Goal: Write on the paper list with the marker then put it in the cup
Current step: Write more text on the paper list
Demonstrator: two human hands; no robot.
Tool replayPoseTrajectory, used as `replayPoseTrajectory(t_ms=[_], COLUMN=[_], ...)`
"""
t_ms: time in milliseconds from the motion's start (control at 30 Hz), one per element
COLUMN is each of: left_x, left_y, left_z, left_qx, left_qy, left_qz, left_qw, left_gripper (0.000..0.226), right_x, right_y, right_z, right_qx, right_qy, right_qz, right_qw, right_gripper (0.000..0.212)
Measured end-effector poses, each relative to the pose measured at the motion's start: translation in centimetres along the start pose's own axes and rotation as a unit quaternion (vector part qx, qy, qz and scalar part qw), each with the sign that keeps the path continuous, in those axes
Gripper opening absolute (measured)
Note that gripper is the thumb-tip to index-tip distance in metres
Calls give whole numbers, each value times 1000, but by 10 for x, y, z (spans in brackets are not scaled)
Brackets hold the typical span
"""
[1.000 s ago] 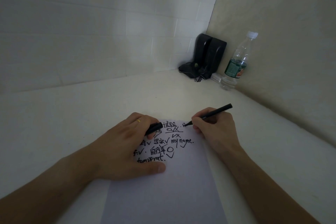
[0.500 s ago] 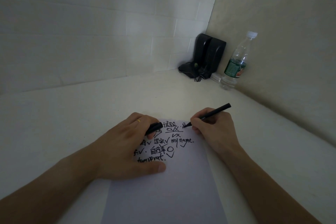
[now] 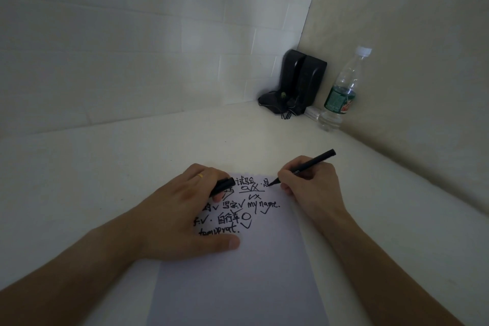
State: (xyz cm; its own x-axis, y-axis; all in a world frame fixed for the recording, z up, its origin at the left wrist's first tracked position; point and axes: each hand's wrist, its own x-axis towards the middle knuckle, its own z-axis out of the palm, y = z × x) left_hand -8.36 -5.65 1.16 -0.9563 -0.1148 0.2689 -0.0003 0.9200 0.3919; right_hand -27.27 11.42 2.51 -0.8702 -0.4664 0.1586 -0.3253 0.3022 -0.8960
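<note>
The left hand (image 3: 182, 217) covers the left part of the handwriting on the paper (image 3: 238, 286), so those lines cannot be read whole. The sheet's near end runs off the bottom edge. Both forearms are cut off there too. The bottle (image 3: 340, 95) label is too small to read.

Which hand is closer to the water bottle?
The right hand. It holds the marker at the paper's top right, on the water bottle's side. The left hand presses the paper's left part, farther from the bottle.
</note>
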Motion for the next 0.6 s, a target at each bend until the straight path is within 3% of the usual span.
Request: replayPoseTrajectory(t_ms=[167,433,600], left_x=[0,0,0], left_y=[0,2,2], left_z=[-1,-1,-2], left_qx=[-3,-4,-9], left_qy=[-1,-4,1], left_qz=[-2,-8,-3], left_qw=[1000,1000,1000], left_gripper=[90,87,84], right_x=[-1,1,1], right_y=[-1,1,2], right_z=[0,-1,0], right_qx=[-7,-12,-26], right_qy=[-16,42,33], right_qz=[-9,-5,-9], right_qw=[1000,999,999], right_gripper=[10,10,11])
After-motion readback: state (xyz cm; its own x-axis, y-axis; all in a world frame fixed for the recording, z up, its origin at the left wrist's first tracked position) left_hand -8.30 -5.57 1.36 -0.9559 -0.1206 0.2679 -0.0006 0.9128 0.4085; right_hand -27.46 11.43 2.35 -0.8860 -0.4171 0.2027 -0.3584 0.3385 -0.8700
